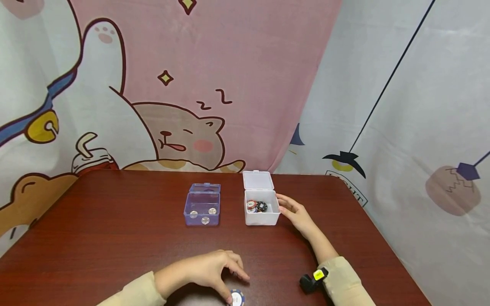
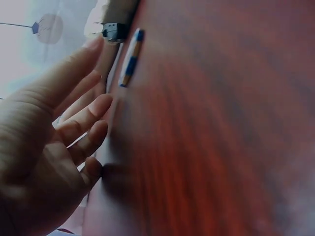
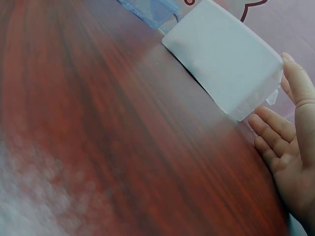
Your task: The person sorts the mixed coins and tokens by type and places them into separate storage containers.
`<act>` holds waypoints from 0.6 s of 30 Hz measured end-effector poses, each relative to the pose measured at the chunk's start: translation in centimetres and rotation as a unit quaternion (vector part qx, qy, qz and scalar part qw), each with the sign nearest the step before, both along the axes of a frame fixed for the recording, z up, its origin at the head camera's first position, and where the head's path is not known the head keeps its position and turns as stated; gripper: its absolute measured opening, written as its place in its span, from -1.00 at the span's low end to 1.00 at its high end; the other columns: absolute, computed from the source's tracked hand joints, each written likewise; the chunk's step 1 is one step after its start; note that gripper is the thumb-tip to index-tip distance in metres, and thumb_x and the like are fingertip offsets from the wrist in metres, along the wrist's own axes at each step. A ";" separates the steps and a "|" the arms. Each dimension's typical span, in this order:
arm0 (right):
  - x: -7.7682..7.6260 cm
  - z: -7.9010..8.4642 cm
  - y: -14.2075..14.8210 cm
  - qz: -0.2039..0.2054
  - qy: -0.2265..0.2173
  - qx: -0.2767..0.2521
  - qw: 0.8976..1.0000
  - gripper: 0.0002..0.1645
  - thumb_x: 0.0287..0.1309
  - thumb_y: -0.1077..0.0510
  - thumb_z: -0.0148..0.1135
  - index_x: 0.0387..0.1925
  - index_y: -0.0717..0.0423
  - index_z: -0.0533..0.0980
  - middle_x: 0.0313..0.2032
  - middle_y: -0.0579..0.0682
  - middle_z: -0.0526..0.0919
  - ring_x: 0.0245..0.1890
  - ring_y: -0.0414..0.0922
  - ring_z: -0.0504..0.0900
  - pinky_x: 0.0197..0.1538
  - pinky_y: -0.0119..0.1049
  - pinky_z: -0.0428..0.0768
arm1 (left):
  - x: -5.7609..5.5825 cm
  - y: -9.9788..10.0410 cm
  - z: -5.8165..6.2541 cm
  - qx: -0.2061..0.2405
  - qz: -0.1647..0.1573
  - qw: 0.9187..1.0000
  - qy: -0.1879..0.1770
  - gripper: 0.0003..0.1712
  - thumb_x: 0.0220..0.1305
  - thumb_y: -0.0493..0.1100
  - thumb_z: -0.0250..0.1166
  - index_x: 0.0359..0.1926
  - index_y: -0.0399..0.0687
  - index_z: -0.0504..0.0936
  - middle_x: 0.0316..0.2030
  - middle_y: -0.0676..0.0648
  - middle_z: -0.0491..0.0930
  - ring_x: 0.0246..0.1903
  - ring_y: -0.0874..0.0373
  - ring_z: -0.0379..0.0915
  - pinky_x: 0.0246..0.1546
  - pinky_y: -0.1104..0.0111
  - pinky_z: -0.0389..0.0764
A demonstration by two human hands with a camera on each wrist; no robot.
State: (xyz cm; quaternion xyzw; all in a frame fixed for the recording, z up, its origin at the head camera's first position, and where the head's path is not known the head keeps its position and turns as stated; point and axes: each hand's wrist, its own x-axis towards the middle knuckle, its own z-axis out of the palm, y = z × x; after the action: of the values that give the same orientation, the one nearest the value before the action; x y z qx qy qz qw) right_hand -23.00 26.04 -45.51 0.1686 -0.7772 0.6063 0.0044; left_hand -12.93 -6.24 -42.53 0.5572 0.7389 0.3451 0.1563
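At the near edge of the head view lies a blue-and-white poker chip [image 1: 237, 298]. My left hand [image 1: 214, 272] hovers around it with fingers spread and bent, the thumb tip by the chip's edge. The left wrist view shows the chip [image 2: 131, 58] flat on the table, apart from the fingers. A white plastic box [image 1: 262, 214] stands with its lid up and several poker chips [image 1: 257, 206] inside. My right hand [image 1: 298, 214] rests on the box's right side with loosely extended fingers. In the right wrist view, the right hand [image 3: 283, 132] is beside the white box [image 3: 224, 56].
Left of the white box stands a translucent blue box [image 1: 202, 208], lid raised, with 3 silvery coins [image 1: 205, 220] in it. Both boxes are on the reddish-brown table [image 1: 115, 238]. Behind the table hangs a cartoon-printed cloth [image 1: 245, 85].
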 end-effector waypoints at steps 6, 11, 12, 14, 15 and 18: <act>0.0 -0.1 -0.1 0.000 0.007 -0.002 1.000 -0.45 0.30 0.22 0.15 0.30 0.16 0.35 0.16 0.27 0.47 0.13 0.16 0.46 0.03 -0.35 0.47 | 0.4 -0.3 -0.2 -0.012 0.001 1.000 0.029 -0.44 -0.19 -0.09 0.59 -0.03 0.05 0.72 -0.22 0.25 0.52 -0.13 0.51 0.28 -0.08 0.57 0.34; 0.0 -0.1 -0.1 -0.001 0.008 -0.002 1.000 -0.46 0.30 0.22 0.15 0.30 0.16 0.35 0.16 0.27 0.47 0.13 0.16 0.46 0.03 -0.34 0.48 | 0.6 -0.4 -0.3 -0.014 0.002 0.999 0.043 -0.44 -0.21 -0.10 0.59 -0.05 0.05 0.73 -0.24 0.26 0.49 -0.14 0.50 0.25 -0.07 0.58 0.32; 0.0 -0.1 -0.1 -0.001 0.007 -0.001 1.000 -0.46 0.30 0.22 0.15 0.30 0.15 0.35 0.16 0.27 0.47 0.13 0.16 0.46 0.03 -0.34 0.47 | 0.6 -0.4 -0.3 -0.015 0.002 0.999 0.045 -0.44 -0.22 -0.11 0.60 -0.05 0.05 0.73 -0.24 0.26 0.48 -0.15 0.50 0.24 -0.07 0.58 0.31; 0.0 -0.1 -0.1 -0.002 0.007 0.002 1.000 -0.46 0.30 0.22 0.15 0.30 0.15 0.35 0.16 0.27 0.48 0.13 0.15 0.46 0.03 -0.33 0.47 | 0.7 -0.4 -0.4 -0.016 0.003 0.998 0.055 -0.44 -0.24 -0.12 0.60 -0.06 0.06 0.73 -0.25 0.27 0.46 -0.16 0.50 0.22 -0.06 0.58 0.29; 0.0 -0.1 -0.1 -0.003 0.007 0.002 1.000 -0.46 0.30 0.23 0.15 0.30 0.15 0.35 0.16 0.27 0.48 0.13 0.16 0.46 0.03 -0.33 0.47 | 0.7 -0.5 -0.5 -0.016 0.004 0.998 0.060 -0.43 -0.25 -0.13 0.60 -0.06 0.07 0.73 -0.26 0.28 0.45 -0.16 0.50 0.22 -0.07 0.58 0.29; 0.1 0.0 -0.1 -0.003 0.008 0.004 1.000 -0.46 0.31 0.23 0.14 0.31 0.15 0.35 0.16 0.27 0.48 0.13 0.16 0.46 0.03 -0.31 0.47 | 0.8 -0.5 -0.6 -0.017 0.007 0.997 0.074 -0.43 -0.27 -0.14 0.60 -0.07 0.10 0.74 -0.27 0.29 0.42 -0.18 0.51 0.19 -0.08 0.58 0.27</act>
State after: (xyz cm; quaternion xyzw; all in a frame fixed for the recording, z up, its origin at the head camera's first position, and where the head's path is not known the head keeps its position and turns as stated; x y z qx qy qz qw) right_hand -22.90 25.99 -45.54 0.1707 -0.7800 0.6020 0.0117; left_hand -12.13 -6.76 -43.17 0.5732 0.7582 0.2914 0.1081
